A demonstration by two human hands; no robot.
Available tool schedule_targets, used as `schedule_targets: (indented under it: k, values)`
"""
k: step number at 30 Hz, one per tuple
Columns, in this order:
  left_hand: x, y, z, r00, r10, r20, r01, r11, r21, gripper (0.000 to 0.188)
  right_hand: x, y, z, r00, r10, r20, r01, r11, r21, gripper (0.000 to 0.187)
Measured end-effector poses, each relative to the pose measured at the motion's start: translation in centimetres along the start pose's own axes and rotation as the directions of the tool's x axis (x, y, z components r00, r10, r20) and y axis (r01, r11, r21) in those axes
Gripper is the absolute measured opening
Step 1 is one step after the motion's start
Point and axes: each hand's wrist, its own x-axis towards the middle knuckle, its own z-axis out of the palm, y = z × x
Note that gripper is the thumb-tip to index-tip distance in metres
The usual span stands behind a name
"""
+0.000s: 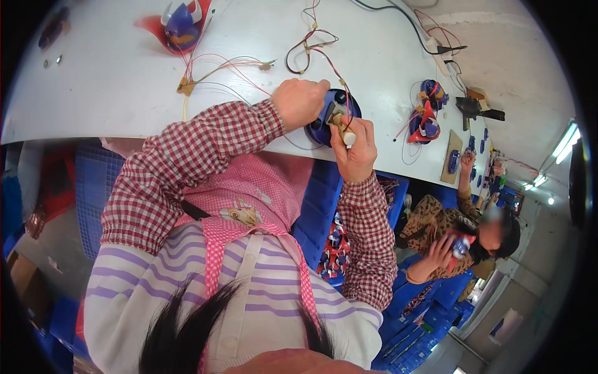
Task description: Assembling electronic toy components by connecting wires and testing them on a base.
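A round dark-blue plastic shell [320, 132] lies on the white table right in front of me, its inner side facing up. My left hand [300, 103] is closed at the shell's left edge; what its fingers grip is hidden. Between the thumb and fingers of my right hand [357, 153] is a small yellowish part with a white round end [349, 138], held over the shell's right side. A grey-brown block [336, 113] shows inside the shell. Red and black wires [339, 78] run from there up the table.
On the white table [249, 37], a red, blue and white toy figure [180, 28] with trailing wires stands at far left. Two similar toys [425, 124] lie to the right. A blue bin of toy parts [335, 249] is below the edge. A co-worker [448, 240] sits at right.
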Motion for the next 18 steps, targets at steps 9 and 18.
schedule_targets:
  k: [9,18]
  values:
    - [0.4,0.5,-0.2,1.0,-0.011,-0.007,0.012,0.998,0.066,0.013,1.2,1.0,-0.3,0.977,0.172,0.128,-0.188,0.974,0.127,0.02]
    - [-12.0,0.2,-10.4,0.965,0.073,-0.25,-0.158,0.927,-0.341,0.02,-0.1,-5.8,-1.6,0.996,-0.056,-0.068,0.061,0.996,0.072,0.029]
